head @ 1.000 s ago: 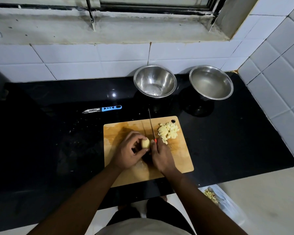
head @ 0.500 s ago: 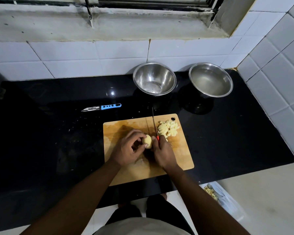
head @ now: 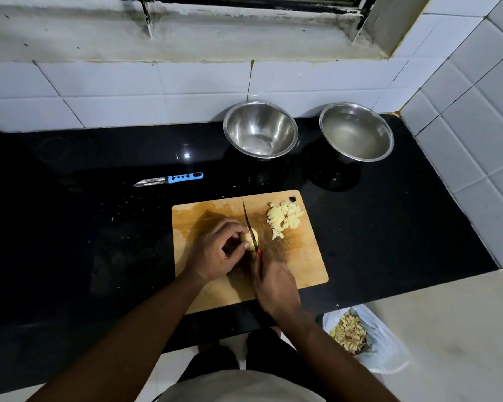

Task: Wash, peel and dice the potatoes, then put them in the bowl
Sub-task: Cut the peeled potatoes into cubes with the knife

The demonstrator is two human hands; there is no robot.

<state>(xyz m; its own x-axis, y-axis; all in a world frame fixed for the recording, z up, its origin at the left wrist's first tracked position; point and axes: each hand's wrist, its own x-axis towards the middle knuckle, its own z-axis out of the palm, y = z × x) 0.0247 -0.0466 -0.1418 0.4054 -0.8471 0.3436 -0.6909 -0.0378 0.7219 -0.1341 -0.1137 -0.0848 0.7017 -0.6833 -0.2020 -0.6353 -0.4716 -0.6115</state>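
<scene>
A peeled potato piece (head: 249, 238) sits on the wooden cutting board (head: 302, 262), pinched between the curled fingers and thumb of my left hand (head: 215, 250). My right hand (head: 273, 282) grips the red handle of a knife (head: 249, 221), whose blade lies across the potato and points away from me. A heap of diced potato (head: 285, 217) lies at the board's far right corner. Behind the board stand two steel bowls: the left bowl (head: 260, 130) holds no potato, the right bowl (head: 356, 132) holds water.
A blue-handled peeler (head: 169, 179) lies on the black counter (head: 70, 227) left of the board. White tiled walls close the back and right side. On the floor at lower right, a plastic bag (head: 386, 343) holds potato peels.
The knife blade has shifted left, from beside the diced heap onto the potato piece. My left hand keeps its hold on the potato.
</scene>
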